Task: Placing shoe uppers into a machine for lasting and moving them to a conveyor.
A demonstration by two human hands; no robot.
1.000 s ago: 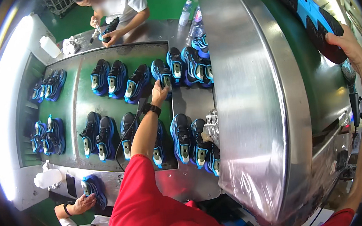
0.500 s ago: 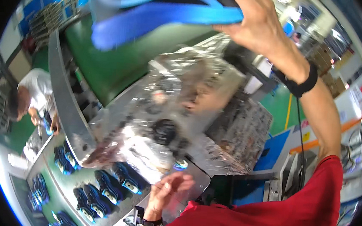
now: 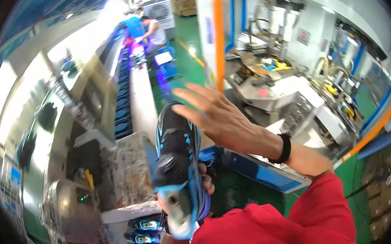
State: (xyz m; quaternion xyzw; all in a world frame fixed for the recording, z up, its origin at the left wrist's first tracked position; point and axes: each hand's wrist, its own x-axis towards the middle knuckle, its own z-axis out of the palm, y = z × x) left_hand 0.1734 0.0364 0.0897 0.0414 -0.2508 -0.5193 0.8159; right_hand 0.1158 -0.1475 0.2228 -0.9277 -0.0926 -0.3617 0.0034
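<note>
A black sneaker with bright blue trim point(image 3: 175, 141) stands tilted in front of me, toe up and heel down. A pale insert shows in its opening at the lower end. My left hand point(image 3: 206, 181) is closed around the sneaker from behind; its fingertips show at the right side, and the rest is mostly hidden. My right hand point(image 3: 223, 119), with a black wristband, is beside the toe with its fingers spread and nothing in them. Several similar sneakers point(image 3: 144, 238) lie in a row below, near my left forearm.
Left of the sneaker is a worn, plastic-covered surface point(image 3: 129, 169) next to a metal machine housing point(image 3: 75, 213). A long conveyor line point(image 3: 142, 97) runs away behind, with another person point(image 3: 155, 32) beside it. Ahead right, a machine bench point(image 3: 271, 96) stands behind an orange-edged frame point(image 3: 219, 41).
My view has swung to the right. Half a second ago my right hand held a blue-and-black shoe up high while my left was free; now the left holds a sneaker and the right is free.
</note>
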